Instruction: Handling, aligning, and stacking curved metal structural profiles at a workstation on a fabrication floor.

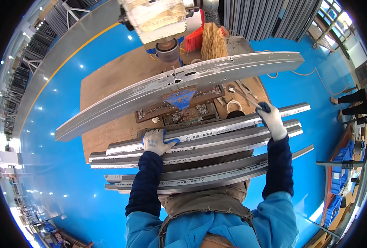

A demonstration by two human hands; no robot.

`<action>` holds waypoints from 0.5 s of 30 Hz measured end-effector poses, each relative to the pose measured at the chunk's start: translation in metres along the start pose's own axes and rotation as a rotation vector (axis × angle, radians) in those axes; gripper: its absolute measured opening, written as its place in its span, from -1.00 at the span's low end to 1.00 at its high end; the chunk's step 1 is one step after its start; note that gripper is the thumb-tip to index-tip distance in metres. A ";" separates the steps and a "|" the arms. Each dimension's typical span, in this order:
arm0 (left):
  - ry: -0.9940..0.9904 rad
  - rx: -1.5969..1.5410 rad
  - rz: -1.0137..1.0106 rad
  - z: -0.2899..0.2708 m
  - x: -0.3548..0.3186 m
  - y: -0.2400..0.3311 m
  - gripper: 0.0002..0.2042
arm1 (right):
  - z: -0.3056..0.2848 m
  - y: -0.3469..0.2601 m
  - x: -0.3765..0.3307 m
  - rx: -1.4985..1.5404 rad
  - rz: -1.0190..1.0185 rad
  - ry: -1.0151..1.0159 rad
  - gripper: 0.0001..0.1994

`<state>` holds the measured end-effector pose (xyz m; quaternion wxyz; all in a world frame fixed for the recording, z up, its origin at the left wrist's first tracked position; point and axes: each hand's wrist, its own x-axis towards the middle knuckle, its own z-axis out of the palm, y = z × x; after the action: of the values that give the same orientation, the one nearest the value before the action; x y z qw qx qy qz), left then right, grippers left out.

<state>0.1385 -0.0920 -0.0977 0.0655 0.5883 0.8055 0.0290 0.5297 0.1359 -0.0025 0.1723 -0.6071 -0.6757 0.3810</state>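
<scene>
Several long grey metal profiles with white printed film lie across my lap. My left hand point(155, 141), in a white and blue glove, is closed over the far profile point(216, 129), its thumb along it. My right hand point(272, 120), gloved alike, is closed on a thin stick-like tool point(246, 97), which points left toward the bench; its tip is too small to name. Ahead, a long profile with drilled holes point(216, 74) rests on a blue support point(181, 99) beneath the machine head point(168, 49). Metal chips lie around the support.
A brown workbench point(105, 89) carries the machine, a white ring point(233, 106) and small tools. Behind stand a straw broom point(213, 41) and a red dustpan point(194, 40). A hose point(321, 80) crosses the blue floor at right, near a person's legs point(352, 103). Shelves with blue bins point(336, 182) stand right.
</scene>
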 end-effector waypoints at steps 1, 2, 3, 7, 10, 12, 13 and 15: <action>-0.006 0.002 0.009 0.000 0.002 0.002 -0.26 | -0.002 -0.007 -0.027 -0.004 -0.010 0.006 -0.68; -0.012 0.006 0.015 -0.001 0.002 0.002 -0.26 | 0.002 -0.016 -0.051 0.184 -0.017 0.001 -0.70; -0.018 0.011 0.024 -0.004 0.001 0.004 -0.26 | 0.008 -0.025 -0.071 0.374 -0.023 -0.003 -0.69; -0.100 0.024 -0.016 -0.017 -0.001 0.011 -0.26 | 0.094 -0.080 -0.100 0.390 -0.482 -0.024 -0.56; -0.118 0.027 -0.025 -0.021 -0.001 0.013 -0.25 | 0.141 -0.136 -0.099 0.473 -0.458 -0.031 -0.58; -0.118 0.025 -0.016 -0.019 0.001 0.014 -0.24 | 0.158 -0.159 -0.091 0.394 -0.436 0.017 -0.59; -0.122 0.021 -0.019 -0.018 0.002 0.013 -0.24 | 0.165 -0.163 -0.082 0.314 -0.407 0.049 -0.59; -0.114 0.014 -0.014 -0.019 0.000 0.014 -0.24 | 0.164 -0.141 -0.058 0.379 -0.310 0.092 -0.60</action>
<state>0.1487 -0.0871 -0.0776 0.1073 0.5838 0.8047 -0.0107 0.3303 0.0348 0.0057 0.3701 -0.4700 -0.6686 0.4417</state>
